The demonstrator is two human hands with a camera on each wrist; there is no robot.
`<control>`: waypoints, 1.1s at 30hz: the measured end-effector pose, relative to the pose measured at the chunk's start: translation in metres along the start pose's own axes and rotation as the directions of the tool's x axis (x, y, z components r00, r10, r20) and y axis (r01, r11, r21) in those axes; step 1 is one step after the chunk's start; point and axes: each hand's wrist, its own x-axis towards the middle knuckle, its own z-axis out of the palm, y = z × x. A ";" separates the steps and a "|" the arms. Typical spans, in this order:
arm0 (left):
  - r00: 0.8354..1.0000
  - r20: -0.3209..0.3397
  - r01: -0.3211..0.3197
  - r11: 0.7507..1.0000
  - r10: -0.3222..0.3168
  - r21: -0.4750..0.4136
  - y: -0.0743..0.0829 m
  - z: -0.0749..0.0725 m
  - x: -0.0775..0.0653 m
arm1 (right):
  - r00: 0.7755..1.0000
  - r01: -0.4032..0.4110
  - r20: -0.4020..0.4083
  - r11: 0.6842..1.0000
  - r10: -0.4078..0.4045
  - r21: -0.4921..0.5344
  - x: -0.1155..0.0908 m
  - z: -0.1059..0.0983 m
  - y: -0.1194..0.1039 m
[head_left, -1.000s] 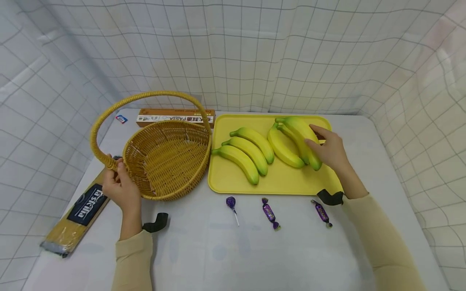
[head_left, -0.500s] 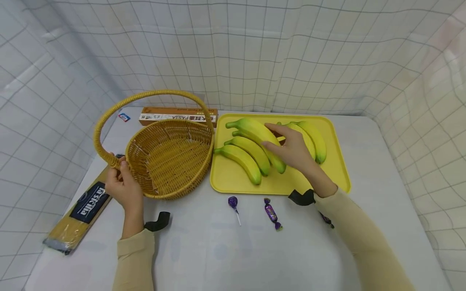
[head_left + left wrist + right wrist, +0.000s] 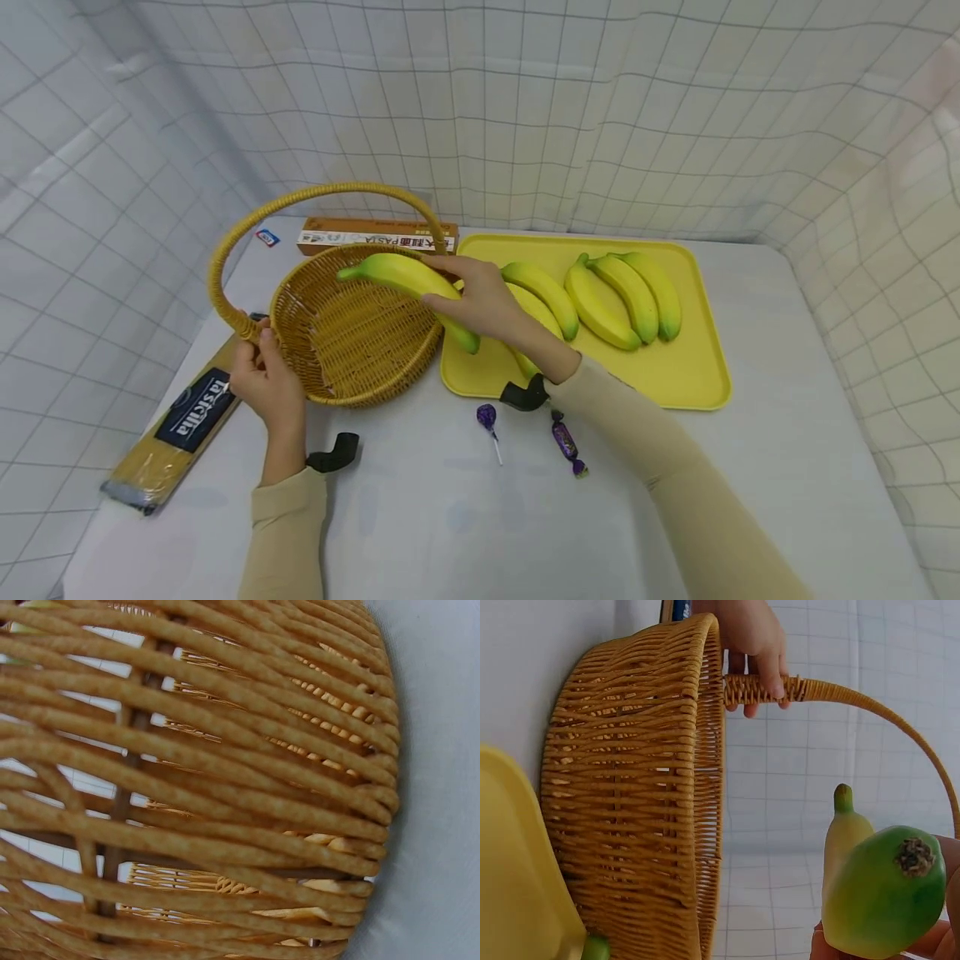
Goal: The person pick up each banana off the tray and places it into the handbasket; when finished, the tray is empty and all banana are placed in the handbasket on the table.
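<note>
In the head view my right hand [image 3: 483,300] pinches a yellow banana [image 3: 397,273] by its middle, over the right rim of a wicker basket [image 3: 360,350]. The banana's stem end points left above the basket's inside. My left hand [image 3: 268,379] grips the basket's arched handle [image 3: 345,190] near its left foot. From the right wrist view, the banana's green tip [image 3: 900,877] shows beside the handle, and the left hand [image 3: 754,645] holds the handle. Several more bananas [image 3: 630,292] lie on a yellow tray [image 3: 690,383]; my right forearm partly hides some. The left wrist view shows the basket's weave [image 3: 225,765] close up.
A lollipop [image 3: 487,415] and a purple wrapped candy [image 3: 566,442] lie in front of the tray. Left of the basket is a pack of spaghetti [image 3: 191,417]. A pasta box [image 3: 375,235] and a small blue-and-red packet [image 3: 267,238] sit behind.
My right hand has carried the banana left, from above the tray's right part to over the basket's rim. The left hand keeps its hold on the handle.
</note>
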 end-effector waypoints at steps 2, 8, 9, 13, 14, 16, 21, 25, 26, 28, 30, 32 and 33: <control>1.000 0.006 -0.008 1.000 0.008 -0.001 0.001 -0.001 0.000 | 1.000 -0.008 0.018 1.000 0.008 -0.015 0.010 0.011 -0.002; 1.000 0.017 -0.024 1.000 0.024 -0.008 0.000 -0.003 -0.001 | 0.998 -0.015 0.065 0.997 0.020 -0.073 0.036 0.040 -0.001; 1.000 0.016 -0.023 1.000 0.023 -0.007 0.000 -0.003 -0.001 | 0.997 -0.018 0.069 0.996 0.024 -0.084 0.040 0.044 0.000; 1.000 0.007 -0.015 1.000 0.015 -0.006 0.005 -0.002 -0.004 | 0.997 -0.041 0.067 0.993 0.048 -0.107 0.053 0.059 0.006; 1.000 0.003 -0.011 1.000 0.011 -0.003 0.009 -0.001 -0.005 | 0.996 -0.046 0.064 0.993 0.053 -0.108 0.056 0.062 0.007; 1.000 0.002 -0.006 1.000 0.006 0.003 0.018 -0.002 -0.008 | 0.996 -0.063 0.060 0.993 0.069 -0.101 0.061 0.067 0.009; 1.000 0.011 0.011 1.000 -0.011 0.002 0.017 -0.002 -0.008 | 0.991 -0.121 0.045 0.987 0.127 -0.107 0.070 0.078 0.013; 1.000 0.008 0.012 1.000 -0.012 -0.014 0.029 -0.003 -0.011 | 0.986 -0.161 0.022 0.981 0.164 -0.110 0.074 0.084 0.016; 1.000 0.006 0.010 1.000 -0.010 -0.016 0.033 -0.003 -0.013 | 0.985 -0.168 0.020 0.980 0.171 -0.105 0.075 0.086 0.017; 1.000 0.005 0.006 1.000 -0.006 -0.018 0.034 -0.003 -0.014 | 0.983 -0.182 0.013 0.979 0.185 -0.095 0.078 0.089 0.019; 1.000 0.006 0.001 1.000 -0.001 -0.023 0.035 -0.004 -0.014 | 0.979 -0.205 0.008 0.976 0.206 -0.074 0.081 0.091 0.021; 1.000 0.007 -0.004 1.000 0.004 -0.028 0.035 -0.004 -0.014 | 0.971 -0.236 0.007 0.970 0.237 -0.051 0.083 0.094 0.024; 1.000 0.008 -0.006 1.000 0.006 -0.029 0.034 -0.004 -0.014 | 0.968 -0.251 0.004 0.967 0.251 -0.043 0.085 0.095 0.025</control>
